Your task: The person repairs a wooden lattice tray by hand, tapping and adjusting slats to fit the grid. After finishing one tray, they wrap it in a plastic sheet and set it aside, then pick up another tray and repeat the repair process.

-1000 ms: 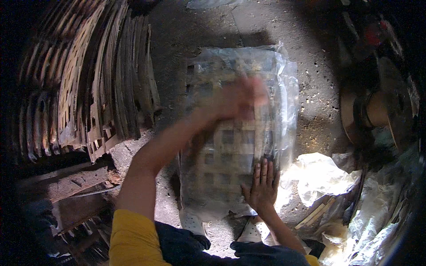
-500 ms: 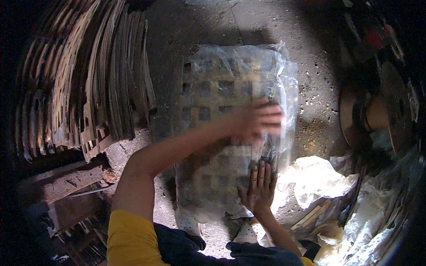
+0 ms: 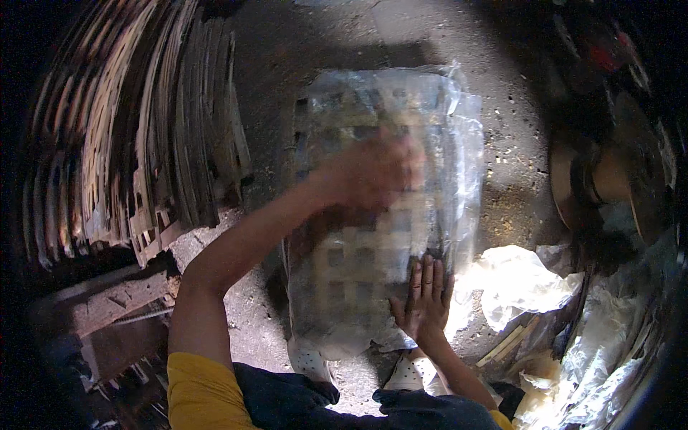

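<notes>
Smoothing step, by the look of it: the right hand (image 3: 424,301) lay flat with fingers spread, pinning the lower right edge of the clear plastic bag (image 3: 390,208), while the left hand (image 3: 373,172) was stretched over the bag's middle, too blurred to tell whether its fingers were spread or closed. The next move would probably call for a firm hold at the near edge so the slack film does not slide. The bag lay flat on the gritty floor (image 3: 516,186) in front of the person, crinkled and glossy, with a pale wooden lattice panel (image 3: 358,265) showing through it; a stack of thin wooden strips (image 3: 143,143) stood to the left.
</notes>
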Demonstrator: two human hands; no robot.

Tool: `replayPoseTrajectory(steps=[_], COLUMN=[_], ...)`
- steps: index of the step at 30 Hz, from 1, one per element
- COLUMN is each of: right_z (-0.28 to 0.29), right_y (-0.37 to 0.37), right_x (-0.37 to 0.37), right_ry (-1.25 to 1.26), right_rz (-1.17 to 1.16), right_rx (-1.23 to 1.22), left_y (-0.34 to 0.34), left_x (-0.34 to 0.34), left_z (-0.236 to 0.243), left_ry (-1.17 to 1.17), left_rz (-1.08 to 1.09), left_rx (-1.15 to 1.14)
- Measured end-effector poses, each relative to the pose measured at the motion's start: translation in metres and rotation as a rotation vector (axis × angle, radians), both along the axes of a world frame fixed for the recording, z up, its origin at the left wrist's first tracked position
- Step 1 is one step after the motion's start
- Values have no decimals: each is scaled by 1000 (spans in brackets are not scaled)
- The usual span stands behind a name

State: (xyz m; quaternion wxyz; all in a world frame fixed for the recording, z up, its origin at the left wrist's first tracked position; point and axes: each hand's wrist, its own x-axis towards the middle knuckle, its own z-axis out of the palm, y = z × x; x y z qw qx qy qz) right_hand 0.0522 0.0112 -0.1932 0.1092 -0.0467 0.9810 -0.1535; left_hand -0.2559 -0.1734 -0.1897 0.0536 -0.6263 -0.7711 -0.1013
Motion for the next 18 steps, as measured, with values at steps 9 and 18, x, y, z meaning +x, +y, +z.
replayPoseTrajectory(steps=[9, 18], right_z=[1, 8], right_y=[-5, -3], right_x=[-2, -5], right_ry=[26, 7], right_rz=[-8, -18], right_rx=[5, -6], left_y=[-128, -61], left_x=[-168, -16], left_z=[16, -19], left_ry=[310, -191], left_rz=[986, 254], left_rx=[-86, -199])
